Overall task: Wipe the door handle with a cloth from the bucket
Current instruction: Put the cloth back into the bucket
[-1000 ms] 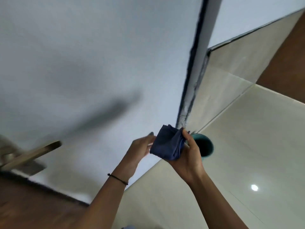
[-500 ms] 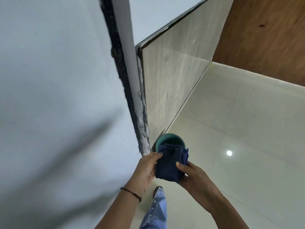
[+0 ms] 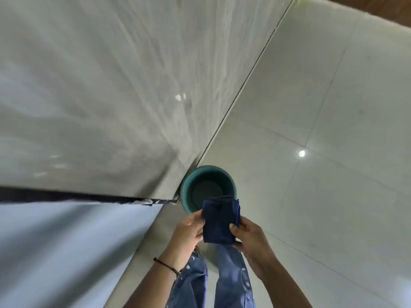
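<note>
Above the teal bucket (image 3: 208,187) on the pale tiled floor (image 3: 322,130), a folded dark blue cloth (image 3: 220,221) sits pinched between both hands: the left hand (image 3: 186,234) grips its left edge, the right hand (image 3: 251,241) its right edge. The bucket stands against the wall (image 3: 111,85), beyond jeans-clad legs (image 3: 211,283).
</note>
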Demonstrator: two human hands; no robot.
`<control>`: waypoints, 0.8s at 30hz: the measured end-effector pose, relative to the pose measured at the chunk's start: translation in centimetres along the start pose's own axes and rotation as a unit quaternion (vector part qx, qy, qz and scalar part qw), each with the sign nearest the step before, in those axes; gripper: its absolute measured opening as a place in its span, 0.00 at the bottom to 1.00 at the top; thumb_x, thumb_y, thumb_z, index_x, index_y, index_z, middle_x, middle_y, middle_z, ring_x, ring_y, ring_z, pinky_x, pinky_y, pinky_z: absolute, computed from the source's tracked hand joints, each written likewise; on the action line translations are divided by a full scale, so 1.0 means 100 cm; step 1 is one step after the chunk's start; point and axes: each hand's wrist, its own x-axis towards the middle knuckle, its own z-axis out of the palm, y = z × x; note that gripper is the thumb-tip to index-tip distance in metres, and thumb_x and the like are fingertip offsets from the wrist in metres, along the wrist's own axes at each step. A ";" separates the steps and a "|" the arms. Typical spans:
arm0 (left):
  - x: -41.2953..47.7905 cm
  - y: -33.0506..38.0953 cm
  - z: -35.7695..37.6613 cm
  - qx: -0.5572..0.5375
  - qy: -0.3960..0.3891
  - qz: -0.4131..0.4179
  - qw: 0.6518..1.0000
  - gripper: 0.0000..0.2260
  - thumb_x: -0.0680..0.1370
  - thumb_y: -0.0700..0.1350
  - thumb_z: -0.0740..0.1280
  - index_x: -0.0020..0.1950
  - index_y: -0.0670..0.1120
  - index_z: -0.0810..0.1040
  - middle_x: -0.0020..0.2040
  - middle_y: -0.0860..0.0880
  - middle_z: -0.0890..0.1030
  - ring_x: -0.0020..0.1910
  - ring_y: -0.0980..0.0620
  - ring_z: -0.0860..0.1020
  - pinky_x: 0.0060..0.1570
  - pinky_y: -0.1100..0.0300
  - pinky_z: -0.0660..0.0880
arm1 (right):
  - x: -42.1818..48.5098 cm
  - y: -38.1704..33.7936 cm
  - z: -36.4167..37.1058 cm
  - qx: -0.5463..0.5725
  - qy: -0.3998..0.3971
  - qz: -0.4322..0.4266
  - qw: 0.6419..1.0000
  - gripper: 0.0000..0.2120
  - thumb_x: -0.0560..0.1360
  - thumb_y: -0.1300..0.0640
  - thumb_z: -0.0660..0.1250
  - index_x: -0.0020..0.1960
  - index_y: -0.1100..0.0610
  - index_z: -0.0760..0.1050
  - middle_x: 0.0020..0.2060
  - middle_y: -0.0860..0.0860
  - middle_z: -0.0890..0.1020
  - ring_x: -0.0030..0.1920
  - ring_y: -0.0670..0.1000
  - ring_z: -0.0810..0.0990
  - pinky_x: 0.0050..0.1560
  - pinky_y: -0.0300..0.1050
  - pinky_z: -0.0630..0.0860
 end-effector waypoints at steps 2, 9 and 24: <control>0.052 -0.008 -0.005 -0.009 0.036 -0.016 0.999 0.13 0.80 0.37 0.59 0.63 0.39 0.76 0.57 0.36 0.80 0.52 0.43 0.78 0.40 0.59 0.78 | 0.059 0.008 0.000 -0.026 0.005 0.014 1.000 0.12 0.77 0.72 0.60 0.56 0.62 0.76 0.49 0.60 0.82 0.49 0.59 0.81 0.55 0.56 0.78; 0.222 -0.040 -0.031 0.064 0.115 -0.058 0.990 0.17 0.78 0.31 0.58 0.65 0.40 0.73 0.59 0.43 0.79 0.56 0.46 0.78 0.49 0.59 0.76 | 0.247 0.067 0.012 -0.091 0.027 0.040 0.995 0.15 0.76 0.73 0.60 0.60 0.64 0.74 0.48 0.56 0.82 0.48 0.55 0.80 0.52 0.49 0.79; 0.463 -0.162 -0.084 0.280 0.216 -0.126 0.927 0.16 0.78 0.37 0.59 0.65 0.37 0.74 0.61 0.37 0.78 0.61 0.41 0.77 0.57 0.55 0.73 | 0.488 0.189 0.034 -0.108 0.092 0.197 0.970 0.22 0.78 0.68 0.57 0.71 0.63 0.66 0.66 0.63 0.74 0.65 0.62 0.74 0.67 0.53 0.71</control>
